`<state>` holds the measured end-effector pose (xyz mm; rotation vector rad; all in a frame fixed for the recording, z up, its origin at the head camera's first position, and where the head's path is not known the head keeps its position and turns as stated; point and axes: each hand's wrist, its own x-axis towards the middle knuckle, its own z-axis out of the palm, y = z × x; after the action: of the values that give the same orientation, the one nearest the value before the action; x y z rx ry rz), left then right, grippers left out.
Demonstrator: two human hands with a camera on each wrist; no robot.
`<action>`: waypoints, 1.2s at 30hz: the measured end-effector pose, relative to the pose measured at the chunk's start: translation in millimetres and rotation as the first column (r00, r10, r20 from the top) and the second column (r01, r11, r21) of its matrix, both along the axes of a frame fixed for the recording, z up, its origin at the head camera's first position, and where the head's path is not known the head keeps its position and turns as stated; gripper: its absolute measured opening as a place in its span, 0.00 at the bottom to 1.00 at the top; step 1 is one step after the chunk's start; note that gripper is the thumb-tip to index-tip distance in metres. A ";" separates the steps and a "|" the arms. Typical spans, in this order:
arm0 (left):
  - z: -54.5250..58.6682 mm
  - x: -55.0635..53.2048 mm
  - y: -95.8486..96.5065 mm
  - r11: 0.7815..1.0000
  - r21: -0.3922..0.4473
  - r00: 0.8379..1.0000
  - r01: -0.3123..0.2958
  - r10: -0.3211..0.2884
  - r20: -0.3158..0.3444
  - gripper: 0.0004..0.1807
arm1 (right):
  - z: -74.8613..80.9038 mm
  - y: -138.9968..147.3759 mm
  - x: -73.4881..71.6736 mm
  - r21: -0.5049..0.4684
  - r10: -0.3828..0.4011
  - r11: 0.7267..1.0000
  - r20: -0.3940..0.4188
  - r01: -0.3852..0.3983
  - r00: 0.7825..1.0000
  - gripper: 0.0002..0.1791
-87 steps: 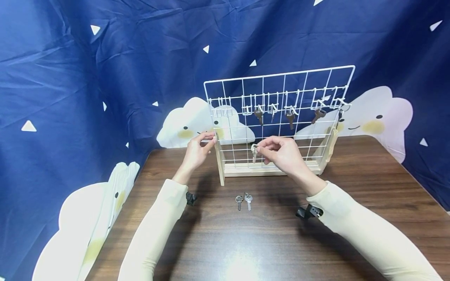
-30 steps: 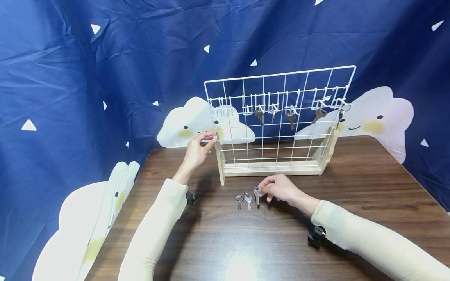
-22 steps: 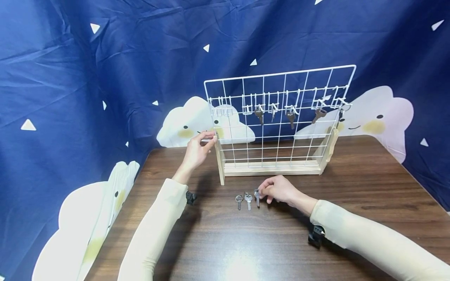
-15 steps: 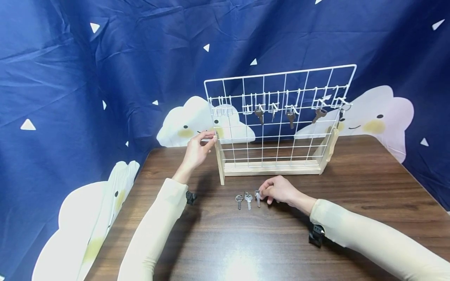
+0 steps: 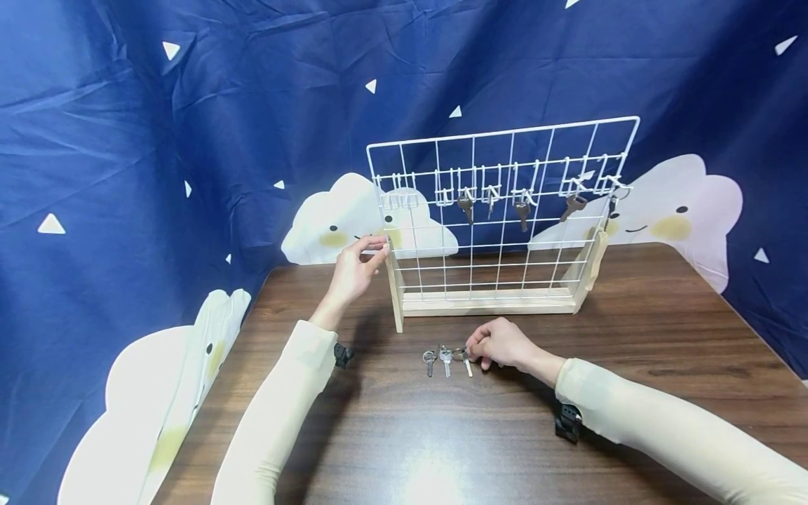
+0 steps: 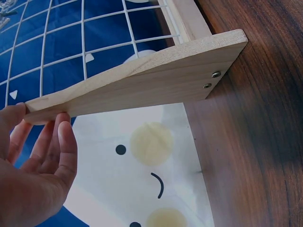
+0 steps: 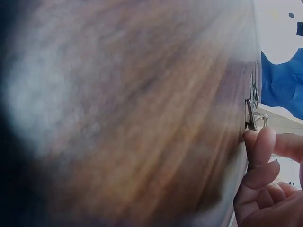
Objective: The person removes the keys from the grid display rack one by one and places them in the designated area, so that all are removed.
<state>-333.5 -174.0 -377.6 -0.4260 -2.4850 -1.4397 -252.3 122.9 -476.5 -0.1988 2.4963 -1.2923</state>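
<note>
My right hand (image 5: pixel 501 344) is low over the table, its thumb and fingertips pinching the ring end of a key (image 5: pixel 468 367). That key's blade points toward the front and lies close on the tabletop. Just left of it lie two more silver keys with rings, a middle key (image 5: pixel 445 360) and a left key (image 5: pixel 430 362). In the right wrist view the fingertips meet at the key ring (image 7: pixel 264 118). My left hand (image 5: pixel 355 272) grips the top of the wooden side panel (image 6: pixel 142 78) of a white wire grid rack, thumb on one face, fingers on the other.
From hooks on the wire grid (image 5: pixel 501 132) hang several keys, among them a brown key (image 5: pixel 522 212) and another brown key (image 5: pixel 573 205). A wooden base bar (image 5: pixel 489 306) runs behind the loose keys. A blue curtain (image 5: pixel 265 112) hangs behind the table.
My right hand has come down from in front of the grid to the table with the key, which has tilted flatter beside the other two. My left hand stays on the side panel.
</note>
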 end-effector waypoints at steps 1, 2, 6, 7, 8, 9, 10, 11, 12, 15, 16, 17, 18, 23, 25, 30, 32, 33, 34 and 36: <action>-0.1 0.0 -0.1 1.000 -0.002 1.000 0.000 0.000 0.001 0.16 | 0.3 0.3 0.0 0.003 0.000 1.000 0.000 0.000 1.000 0.06; -0.2 -0.1 -0.2 1.000 -0.003 1.000 0.000 0.000 0.001 0.16 | 0.9 0.7 0.2 0.008 0.000 1.000 -0.001 0.000 1.000 0.06; 0.0 -0.1 -0.3 1.000 -0.004 1.000 0.000 0.000 0.001 0.16 | 3.1 2.4 0.4 0.029 -0.001 1.000 -0.003 0.001 1.000 0.06; 0.0 -0.3 -0.1 1.000 -0.004 1.000 0.000 0.000 0.002 0.16 | 3.6 3.0 0.4 0.033 0.000 0.999 -0.005 0.000 1.000 0.06; 0.1 -0.2 0.0 1.000 -0.004 1.000 -0.001 0.001 0.001 0.16 | 4.1 3.5 0.5 0.033 -0.001 0.999 -0.005 0.001 1.000 0.07; 0.3 0.0 0.2 1.000 -0.004 1.000 0.000 0.000 0.000 0.16 | 4.4 4.0 0.5 0.033 -0.001 0.999 -0.006 0.002 1.000 0.07; 0.5 0.2 0.3 1.000 -0.002 1.000 0.001 -0.001 0.000 0.16 | 4.7 4.3 0.7 0.032 -0.001 0.999 -0.009 0.002 1.000 0.07; 0.7 0.5 0.4 1.000 0.000 1.000 0.002 -0.002 -0.001 0.16 | 4.9 4.9 1.1 0.028 0.001 1.000 -0.013 -0.001 1.000 0.07; 0.7 0.5 0.4 1.000 0.001 1.000 0.002 -0.002 -0.001 0.16 | 5.0 5.3 1.2 0.026 0.001 1.000 -0.014 -0.001 1.000 0.07; 0.9 0.9 0.5 1.000 0.003 1.000 0.003 -0.003 0.000 0.16 | 5.0 7.0 1.0 0.015 0.002 1.000 -0.014 -0.002 1.000 0.06; 0.8 0.9 0.5 1.000 0.003 1.000 0.002 -0.002 0.000 0.16 | 5.2 7.4 0.9 0.012 0.002 1.000 -0.011 -0.002 1.000 0.06; 0.7 0.8 0.4 1.000 0.001 1.000 0.001 -0.001 0.000 0.16 | 5.5 8.1 0.5 0.008 0.006 1.000 -0.013 -0.006 1.000 0.07; 0.7 0.7 0.3 1.000 -0.001 1.000 0.000 0.000 -0.001 0.16 | 6.2 8.7 0.3 0.002 0.008 1.000 -0.012 -0.008 1.000 0.07; 1.2 0.3 0.4 1.000 -0.001 1.000 0.000 0.000 -0.003 0.16 | 10.9 11.0 -1.6 -0.029 0.014 0.999 -0.021 -0.015 1.000 0.09; 1.4 0.1 0.6 1.000 0.003 1.000 0.001 -0.001 -0.001 0.17 | 13.6 11.6 -1.9 -0.041 0.017 0.999 -0.027 -0.018 0.999 0.09; 1.1 -0.2 0.7 1.000 0.000 1.000 0.001 -0.001 -0.004 0.17 | 20.9 13.3 -1.4 -0.075 0.026 0.997 -0.042 -0.029 0.999 0.11; 0.8 -0.1 0.8 1.000 -0.002 1.000 0.003 -0.003 -0.007 0.16 | 23.4 14.0 -2.1 -0.087 0.026 0.996 -0.050 -0.030 0.998 0.12; 0.8 0.1 0.9 1.000 -0.002 1.000 0.003 -0.003 -0.008 0.16 | 25.0 14.3 -2.3 -0.091 0.026 0.995 -0.055 -0.030 0.998 0.12; 0.7 0.3 0.8 1.000 -0.002 1.000 0.003 -0.003 -0.010 0.16 | 26.4 14.8 -2.5 -0.095 0.028 0.995 -0.061 -0.034 0.998 0.12; 0.2 0.2 0.8 1.000 -0.002 1.000 0.003 -0.003 -0.011 0.16 | 28.8 15.9 -3.3 -0.097 0.026 0.995 -0.071 -0.033 0.997 0.13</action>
<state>-333.3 -173.1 -377.4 -0.4366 -2.4778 -1.4321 -255.7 138.7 -447.8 -0.3081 2.4791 -1.4208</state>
